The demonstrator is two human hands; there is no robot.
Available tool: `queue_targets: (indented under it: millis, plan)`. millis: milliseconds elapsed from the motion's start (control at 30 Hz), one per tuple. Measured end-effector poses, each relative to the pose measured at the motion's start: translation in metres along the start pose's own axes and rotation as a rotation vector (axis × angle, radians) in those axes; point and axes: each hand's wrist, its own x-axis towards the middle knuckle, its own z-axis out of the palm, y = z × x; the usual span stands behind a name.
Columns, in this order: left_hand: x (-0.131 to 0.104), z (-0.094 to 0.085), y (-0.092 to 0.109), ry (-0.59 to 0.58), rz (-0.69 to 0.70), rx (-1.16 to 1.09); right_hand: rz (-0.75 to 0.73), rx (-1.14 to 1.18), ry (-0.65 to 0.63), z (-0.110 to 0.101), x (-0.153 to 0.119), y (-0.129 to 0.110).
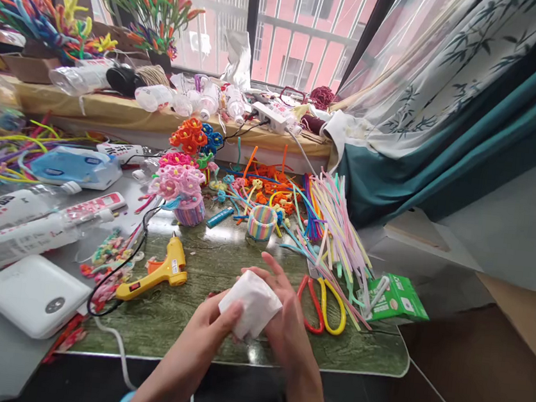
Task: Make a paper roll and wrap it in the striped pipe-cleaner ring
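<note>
A folded white tissue (251, 303) is pinched in my left hand (215, 324), the thumb pressed on top of it. My right hand (287, 310) is against the tissue's right side, its fingers stretched out and slightly apart, some of them hidden behind the tissue. Right of my hands lie scissors (333, 308) with one red and one yellow handle. To the left is a yellow hot glue gun (163, 270). A small striped basket (261, 223) stands beyond my hands, beside a teal glue-stick-sized packet (220, 217).
Pink pipe-cleaner flowers (177, 184) stand in a striped pot. Pastel pipe cleaners (337, 228) and a green packet (399, 298) are at right. Plastic bottles (28, 225), a white power bank (37, 296) and a black cable (117, 274) lie left. The table's front edge is close.
</note>
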Motion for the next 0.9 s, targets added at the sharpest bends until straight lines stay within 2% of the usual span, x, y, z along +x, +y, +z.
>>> queue_targets:
  millis: [133,233,367,533,600,667,700,767,833,900]
  plan:
    - [-0.005,0.003,0.004,0.039,-0.159,-0.596,0.112,0.202,-0.152,0.027,0.016,0.012]
    - [-0.006,-0.001,0.007,0.001,-0.202,-0.834,0.156,0.21,-0.201,0.039,0.026,0.02]
    - [-0.008,-0.007,0.013,-0.055,-0.205,-0.884,0.145,0.116,-0.135,0.053,0.033,0.014]
    - [-0.014,-0.002,0.024,-0.02,-0.104,-0.793,0.106,0.116,-0.111,0.068,0.032,0.001]
    - [-0.014,-0.004,0.026,-0.03,-0.047,-0.625,0.134,0.155,-0.076,0.072,0.031,0.0]
    - [-0.015,-0.015,0.026,-0.015,0.045,-0.3,0.153,0.217,-0.031,0.074,0.032,0.001]
    - [-0.015,-0.023,0.026,0.035,0.106,-0.087,0.151,0.248,-0.011,0.075,0.033,0.002]
    - [-0.018,-0.044,0.028,0.232,0.251,0.393,0.129,0.3,0.024,0.074,0.038,0.003]
    - [-0.022,-0.066,0.03,0.494,0.377,0.867,0.123,0.348,0.056,0.072,0.043,0.005]
    - [-0.023,-0.083,0.032,0.67,0.343,1.326,0.133,0.386,0.079,0.069,0.049,0.008]
